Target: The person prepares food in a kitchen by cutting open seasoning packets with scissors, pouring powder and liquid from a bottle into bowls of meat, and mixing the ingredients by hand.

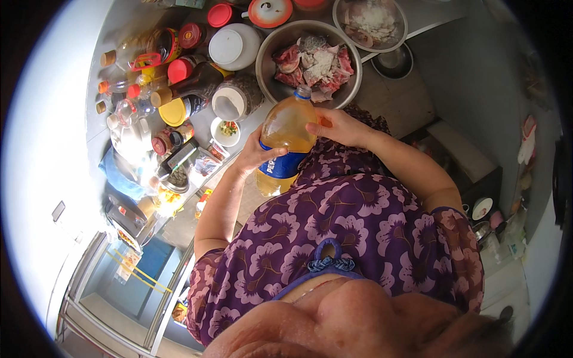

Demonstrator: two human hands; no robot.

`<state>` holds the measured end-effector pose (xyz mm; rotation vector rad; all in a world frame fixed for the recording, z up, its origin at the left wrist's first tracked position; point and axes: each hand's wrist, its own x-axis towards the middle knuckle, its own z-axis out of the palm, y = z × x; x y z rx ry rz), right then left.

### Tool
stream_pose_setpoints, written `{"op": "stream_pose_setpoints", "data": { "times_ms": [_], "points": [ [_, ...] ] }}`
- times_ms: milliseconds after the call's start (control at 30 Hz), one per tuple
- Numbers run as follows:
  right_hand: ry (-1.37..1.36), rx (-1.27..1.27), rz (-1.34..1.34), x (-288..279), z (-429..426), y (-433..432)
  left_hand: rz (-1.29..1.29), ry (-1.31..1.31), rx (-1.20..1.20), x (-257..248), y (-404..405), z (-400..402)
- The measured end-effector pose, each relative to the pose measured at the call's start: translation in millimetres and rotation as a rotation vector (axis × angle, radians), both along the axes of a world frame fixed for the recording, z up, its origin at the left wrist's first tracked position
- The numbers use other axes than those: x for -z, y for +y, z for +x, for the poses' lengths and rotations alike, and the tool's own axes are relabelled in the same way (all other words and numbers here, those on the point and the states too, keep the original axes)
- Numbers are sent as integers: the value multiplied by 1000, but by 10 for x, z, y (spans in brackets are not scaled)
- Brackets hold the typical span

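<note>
A large clear plastic bottle (288, 118) of yellow-orange liquid, with a blue Pepsi label, is held between my two hands. My left hand (256, 155) grips its left side at the label, thumb across the front. My right hand (338, 126) is at its right shoulder, thumb and fingers against the plastic. No cap is on the neck, which overlaps the near rim of a steel bowl (265, 78) in this view. Inside the bowl lie raw meat or fish pieces (291, 65), topped with white powder (321, 62).
Another steel bowl (403, 24) with pale pieces and white powder stands behind on the right. Jars and bottles crowd the counter's left, including a white tub (233, 47) and a dark bottle (192, 85). A small white bowl (219, 138) holds chopped bits. Below the counter sits a metal basin (394, 65).
</note>
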<state>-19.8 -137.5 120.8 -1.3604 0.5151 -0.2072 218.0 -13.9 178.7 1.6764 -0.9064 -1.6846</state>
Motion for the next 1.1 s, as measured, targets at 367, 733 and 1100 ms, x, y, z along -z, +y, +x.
{"op": "stream_pose_setpoints", "data": {
  "times_ms": [367, 733, 1100],
  "points": [
    [-14, 8, 73, 173, 21, 9, 17, 27, -32, -26, -33, -34],
    [27, -33, 119, 41, 50, -11, 47, 40, -26, 27, 23, 43],
    [-42, 14, 37, 125, 91, 34, -13, 7, -6, -7, 26, 57]
  ]
}}
